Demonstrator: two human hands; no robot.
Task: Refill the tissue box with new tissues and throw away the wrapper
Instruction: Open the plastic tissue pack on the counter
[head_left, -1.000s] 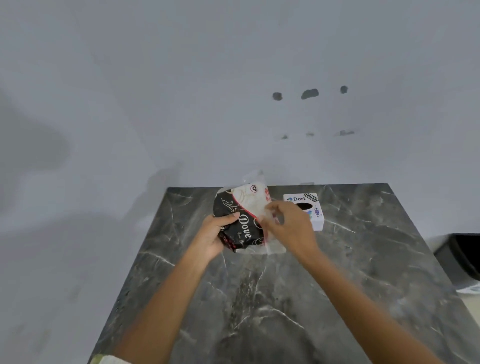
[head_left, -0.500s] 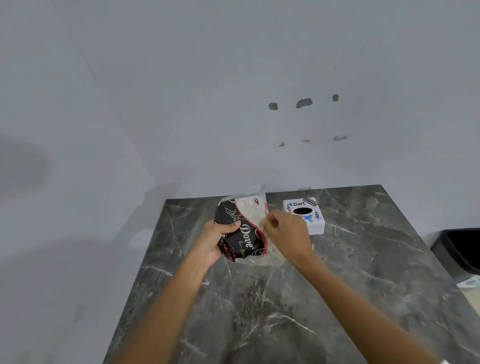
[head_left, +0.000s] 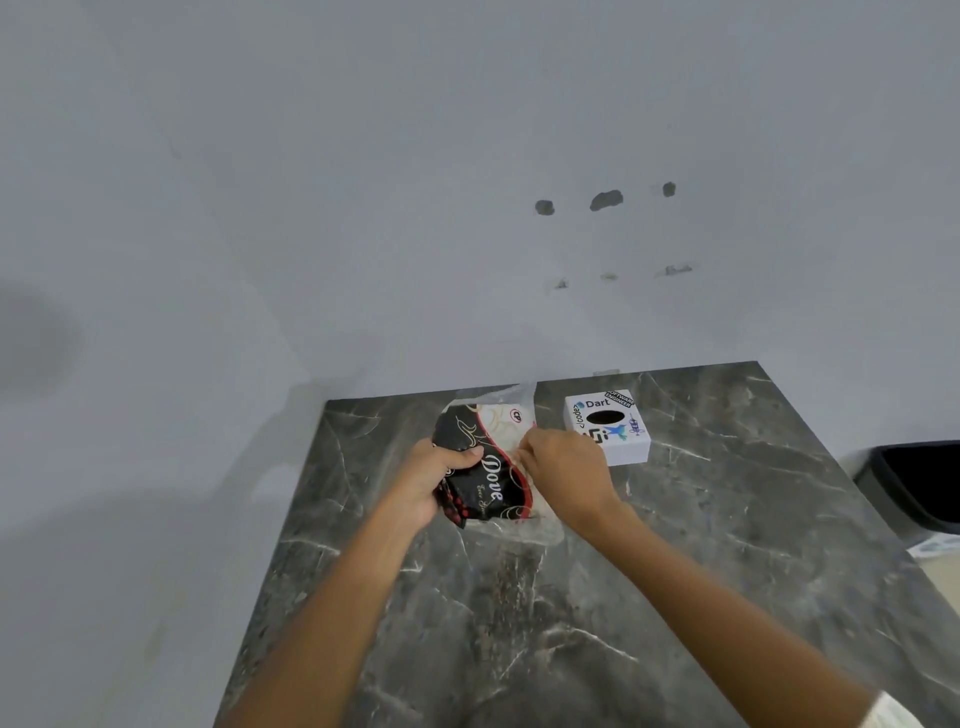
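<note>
Tissue pack (head_left: 485, 467) on worktop (head_left: 727, 545), left hand (head_left: 434, 480) clamped on it, right hand (head_left: 563, 470) pinching wrapper edge. Tear slowly, pack pinned; tissue box (head_left: 608, 426) just beside.

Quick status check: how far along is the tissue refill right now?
Early. Done: nothing visible; the box sits apart on the table, its slot dark. In hand: the left hand holds the pack while the right hand works at its wrapper. Left: get the tissues out, load the box, drop the wrapper in the bin.
</note>
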